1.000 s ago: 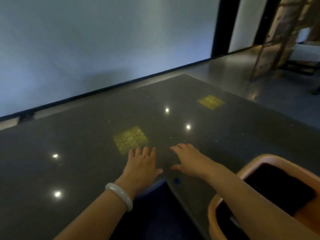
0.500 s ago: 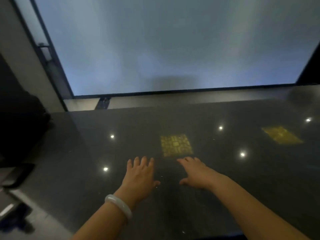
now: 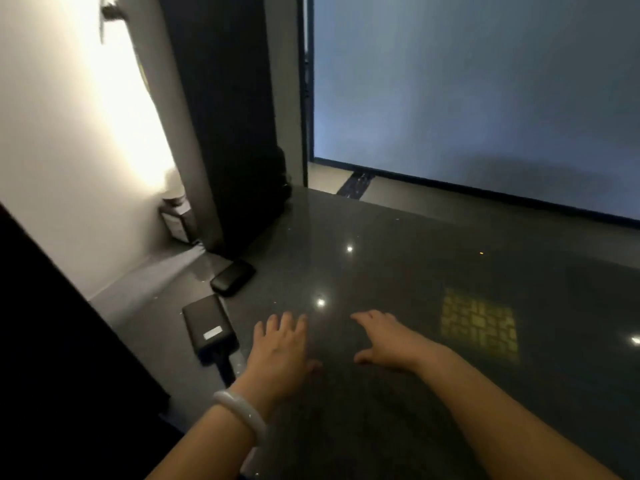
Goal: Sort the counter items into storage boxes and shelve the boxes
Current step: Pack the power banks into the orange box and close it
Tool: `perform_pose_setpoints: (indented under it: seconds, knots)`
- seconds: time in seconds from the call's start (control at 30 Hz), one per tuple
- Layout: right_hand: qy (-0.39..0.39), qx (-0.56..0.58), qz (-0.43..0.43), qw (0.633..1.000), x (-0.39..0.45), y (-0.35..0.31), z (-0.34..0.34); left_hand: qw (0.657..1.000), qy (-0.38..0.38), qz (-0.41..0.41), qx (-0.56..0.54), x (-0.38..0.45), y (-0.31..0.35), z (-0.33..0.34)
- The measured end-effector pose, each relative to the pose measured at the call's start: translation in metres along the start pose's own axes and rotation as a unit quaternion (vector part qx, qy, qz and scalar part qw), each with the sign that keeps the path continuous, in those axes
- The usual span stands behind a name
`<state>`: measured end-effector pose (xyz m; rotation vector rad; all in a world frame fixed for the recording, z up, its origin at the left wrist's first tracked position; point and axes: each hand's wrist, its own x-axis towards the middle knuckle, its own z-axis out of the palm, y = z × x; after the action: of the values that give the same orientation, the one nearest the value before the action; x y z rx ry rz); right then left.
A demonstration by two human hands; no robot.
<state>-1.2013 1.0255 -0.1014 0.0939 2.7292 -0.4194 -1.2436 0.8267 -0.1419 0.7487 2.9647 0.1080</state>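
Both hands flat on the counter, holding nothing.
Two dark devices lie left of the left hand: power bank nearest, case beyond; right hand spread.

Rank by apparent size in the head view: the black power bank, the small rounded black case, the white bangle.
1. black power bank, largest.
2. small rounded black case and white bangle: these look close in size, and the bangle sits much nearer the camera on the left wrist, so I would not rank them.
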Motion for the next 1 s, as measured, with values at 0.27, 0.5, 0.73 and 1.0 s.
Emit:
perform_pose_setpoints:
  seconds: [0.27,0.5,0.73,1.0]
  knots:
    - [-0.047,0.030,-0.118,0.991,0.087,-0.078,0.004,0.973,0.009,-0.224,-0.046,-0.014,-0.064,-0.004]
    - [0.005,0.021,-0.156,0.987,0.171,-0.125,0.004,0.912,0.004,-0.384,-0.143,0.019,-0.096,-0.001]
    - [0.029,-0.050,-0.232,0.971,0.256,-0.158,-0.001,0.894,0.065,-0.414,-0.157,0.047,-0.115,0.025]
    - [0.067,-0.092,-0.230,0.966,0.270,-0.159,0.007,0.895,0.050,-0.413,-0.161,0.052,-0.121,0.031]
